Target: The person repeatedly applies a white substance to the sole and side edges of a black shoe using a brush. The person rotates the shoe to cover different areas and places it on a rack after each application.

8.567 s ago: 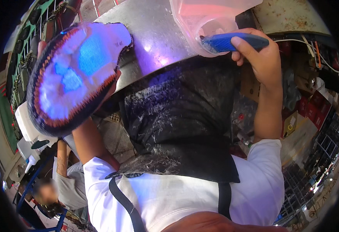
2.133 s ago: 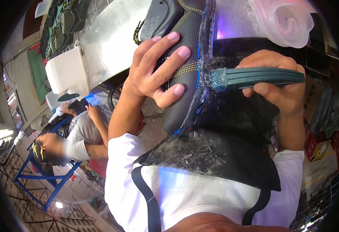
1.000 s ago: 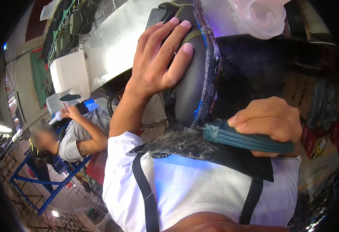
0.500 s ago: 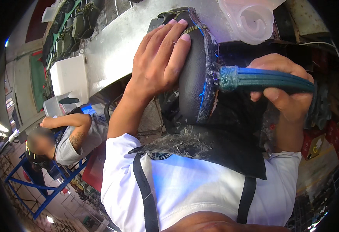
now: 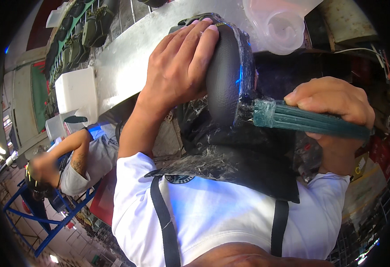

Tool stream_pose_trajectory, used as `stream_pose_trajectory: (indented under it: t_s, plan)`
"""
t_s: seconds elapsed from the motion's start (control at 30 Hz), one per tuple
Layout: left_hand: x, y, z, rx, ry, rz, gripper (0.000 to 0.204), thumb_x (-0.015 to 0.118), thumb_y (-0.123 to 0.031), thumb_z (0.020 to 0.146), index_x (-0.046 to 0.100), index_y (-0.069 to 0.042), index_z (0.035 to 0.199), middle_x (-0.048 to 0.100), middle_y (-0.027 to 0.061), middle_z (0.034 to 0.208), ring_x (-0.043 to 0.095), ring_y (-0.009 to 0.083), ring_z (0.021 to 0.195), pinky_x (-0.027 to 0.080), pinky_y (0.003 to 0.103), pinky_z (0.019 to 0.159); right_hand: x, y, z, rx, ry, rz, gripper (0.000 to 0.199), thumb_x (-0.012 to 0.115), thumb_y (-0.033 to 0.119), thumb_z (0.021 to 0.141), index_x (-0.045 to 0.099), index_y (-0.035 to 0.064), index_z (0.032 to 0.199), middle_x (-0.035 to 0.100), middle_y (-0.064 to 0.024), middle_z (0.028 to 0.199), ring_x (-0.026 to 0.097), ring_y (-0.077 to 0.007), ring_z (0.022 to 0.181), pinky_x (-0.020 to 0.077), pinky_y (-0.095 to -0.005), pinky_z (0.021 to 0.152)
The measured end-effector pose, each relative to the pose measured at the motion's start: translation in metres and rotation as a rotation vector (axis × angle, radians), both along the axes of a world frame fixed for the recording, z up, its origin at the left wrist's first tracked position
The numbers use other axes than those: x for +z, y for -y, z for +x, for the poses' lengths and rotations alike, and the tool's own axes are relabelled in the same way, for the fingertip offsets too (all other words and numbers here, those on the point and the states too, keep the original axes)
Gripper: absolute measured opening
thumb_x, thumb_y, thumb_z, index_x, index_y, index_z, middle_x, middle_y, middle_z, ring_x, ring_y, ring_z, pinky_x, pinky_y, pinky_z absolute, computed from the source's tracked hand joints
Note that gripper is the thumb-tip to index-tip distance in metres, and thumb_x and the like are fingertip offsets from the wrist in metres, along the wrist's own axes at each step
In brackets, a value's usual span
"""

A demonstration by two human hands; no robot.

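Note:
A black shoe upper [image 5: 223,82] with a smooth rounded end lies over the edge of the metal worktop, its underside turned to the right. My left hand [image 5: 177,64] is closed over its left side, fingertips near the far end. In my right hand [image 5: 341,104] is a brush with a thick, ribbed green handle [image 5: 301,117], gripped with the fingers over the top. Its short dark bristles [image 5: 247,110] touch the lower rim of the shoe's underside. That rim looks wet and shiny, with a blue gleam along it.
A translucent plastic container [image 5: 284,33] stands at the far right of the metal worktop [image 5: 123,58]. White plastic tubs [image 5: 77,91] sit at its left end, beside a rack of dark shoes [image 5: 94,31]. A co-worker [image 5: 86,164] sits at the left. Lint covers my black apron [image 5: 230,171].
The brush has moved down along the shoe's rim, its handle now sloping down to the right. My right hand has shifted lower, with fingers over the handle. My left hand keeps its hold.

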State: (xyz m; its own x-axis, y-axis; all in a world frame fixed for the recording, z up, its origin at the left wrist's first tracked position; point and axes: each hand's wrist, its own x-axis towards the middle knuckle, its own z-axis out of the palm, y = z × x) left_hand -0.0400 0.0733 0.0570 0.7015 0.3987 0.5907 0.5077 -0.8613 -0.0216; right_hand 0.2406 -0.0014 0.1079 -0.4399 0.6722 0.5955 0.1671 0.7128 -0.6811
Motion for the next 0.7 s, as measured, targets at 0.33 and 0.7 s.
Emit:
stream_pose_trajectory:
  t_s: [0.33, 0.7]
  plan:
    - [0.032, -0.01, 0.01, 0.077, -0.084, -0.174, 0.081, 0.082, -0.025, 0.058, 0.05, -0.003, 0.129, 0.066, 0.0171, 0.114, 0.07, 0.0323, 0.095, 0.056, 0.04, 0.08, 0.048, -0.01, 0.015, -0.002, 0.19, 0.041, 0.015, 0.069, 0.015, 0.089, 0.065, 0.0035, 0.097, 0.071, -0.0223, 0.095, 0.073, -0.0276, 0.079, 0.0604, -0.0345, 0.069]
    - [0.074, -0.011, 0.008, 0.302, -0.289, -0.51, 0.103, 0.087, -0.043, 0.051, 0.044, -0.009, 0.138, 0.071, 0.0154, 0.094, 0.07, 0.0353, 0.086, 0.056, 0.043, 0.075, 0.084, -0.045, 0.03, 0.073, 0.425, 0.165, 0.028, 0.073, 0.01, 0.084, 0.067, 0.0066, 0.111, 0.071, -0.0192, 0.11, 0.072, -0.0312, 0.097, 0.0592, -0.0346, 0.083]
